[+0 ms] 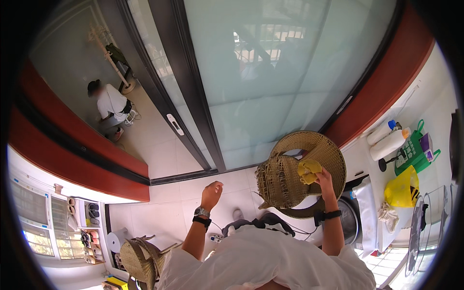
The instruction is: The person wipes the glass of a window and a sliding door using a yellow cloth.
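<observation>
My right hand [325, 179] grips a crumpled yellow cloth [309, 172] and holds it over a woven wicker chair [282, 185]. The chair has a round seat with worn, broken strands and a wide curved back. Whether the cloth touches the wicker cannot be told from above. My left hand [211, 195] hangs over the pale tiled floor, left of the chair, its fingers loosely curled around nothing visible. A watch and a black band circle my left wrist; another black band is on the right.
Frosted glass sliding doors [253, 119] stand ahead. Through the opening, a person [112, 101] sits low beside a coat stand [117, 69]. At right, a counter holds bottles [389, 145], a green bag [413, 154] and a yellow bag [400, 188], near a front-loading washer [346, 221]. Another wicker chair [139, 259] stands behind left.
</observation>
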Demonstrator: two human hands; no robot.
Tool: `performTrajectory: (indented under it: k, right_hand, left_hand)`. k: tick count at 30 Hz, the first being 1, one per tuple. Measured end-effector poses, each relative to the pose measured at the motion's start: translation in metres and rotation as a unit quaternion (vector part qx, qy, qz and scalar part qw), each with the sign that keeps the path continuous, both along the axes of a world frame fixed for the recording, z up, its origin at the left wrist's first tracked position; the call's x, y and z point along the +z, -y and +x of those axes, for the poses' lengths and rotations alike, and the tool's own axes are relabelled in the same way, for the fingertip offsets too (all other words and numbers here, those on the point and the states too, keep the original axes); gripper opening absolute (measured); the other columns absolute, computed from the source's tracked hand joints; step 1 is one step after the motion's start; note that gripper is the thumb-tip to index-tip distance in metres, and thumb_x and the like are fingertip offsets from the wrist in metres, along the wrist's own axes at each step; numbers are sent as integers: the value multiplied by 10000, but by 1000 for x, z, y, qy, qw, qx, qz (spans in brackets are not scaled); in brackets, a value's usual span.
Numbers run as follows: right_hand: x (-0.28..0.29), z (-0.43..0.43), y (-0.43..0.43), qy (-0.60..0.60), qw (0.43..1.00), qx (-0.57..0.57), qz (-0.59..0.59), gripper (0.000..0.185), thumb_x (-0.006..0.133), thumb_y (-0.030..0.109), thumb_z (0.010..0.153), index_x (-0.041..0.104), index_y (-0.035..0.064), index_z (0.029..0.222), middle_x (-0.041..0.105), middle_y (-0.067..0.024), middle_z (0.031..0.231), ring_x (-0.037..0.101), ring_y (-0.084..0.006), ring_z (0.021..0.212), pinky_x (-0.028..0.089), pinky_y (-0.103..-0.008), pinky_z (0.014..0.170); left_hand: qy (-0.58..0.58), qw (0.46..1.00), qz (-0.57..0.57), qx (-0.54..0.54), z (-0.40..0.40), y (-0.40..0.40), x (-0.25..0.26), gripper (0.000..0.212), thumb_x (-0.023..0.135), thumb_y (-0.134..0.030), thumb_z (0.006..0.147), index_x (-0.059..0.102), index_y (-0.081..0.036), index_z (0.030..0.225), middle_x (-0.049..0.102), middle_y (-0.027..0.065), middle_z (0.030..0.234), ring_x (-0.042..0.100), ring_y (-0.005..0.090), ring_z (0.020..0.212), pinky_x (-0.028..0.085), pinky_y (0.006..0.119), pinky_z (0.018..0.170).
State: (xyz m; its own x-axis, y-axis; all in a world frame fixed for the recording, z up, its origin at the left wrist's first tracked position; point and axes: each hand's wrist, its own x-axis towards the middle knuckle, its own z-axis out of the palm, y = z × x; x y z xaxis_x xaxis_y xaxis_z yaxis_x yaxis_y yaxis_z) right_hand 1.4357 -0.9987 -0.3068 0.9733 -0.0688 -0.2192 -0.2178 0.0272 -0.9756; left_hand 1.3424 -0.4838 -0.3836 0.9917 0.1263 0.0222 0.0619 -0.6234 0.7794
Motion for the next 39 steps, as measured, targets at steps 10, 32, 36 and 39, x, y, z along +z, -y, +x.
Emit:
performTrajectory:
  k: [10,32,36,39]
  right_hand:
    - [0,73,-131,24,976,200,-87,394,599,77,990,631,-42,1364,736,-103,1160,700,-197,1093,547,-341,952]
    - [14,69,-162,3,899,436,-41,501,576,-17,953,585,56,1449,696,-96,1200,656,-163,1089,540,-338,975]
    - [19,82,-205,-15,937,348,-15,455,646,180,1036,575,34,1461,671,-89,1319,614,-184,1217,487,-357,1065]
    - [36,87,-250,-25,945,327,-1,625,679,408,1046,529,6,1500,622,-125,1441,541,-223,1377,393,-397,1180]
  left_hand:
    - [9,998,-28,62,-32,13,39,358,730,-173,957,642,-98,1296,767,87,1004,748,269,875,597,402,781]
    - [-120,967,-125,-185,76,110,77,506,831,-346,916,687,-13,1268,772,169,1061,745,254,975,568,377,889]
    - [-60,978,-93,-176,107,63,84,443,793,-383,938,711,-5,1154,751,185,939,723,291,837,549,387,762]
    - [-13,983,-137,-123,127,24,106,414,780,-349,958,701,12,1144,740,166,877,703,263,765,546,368,724]
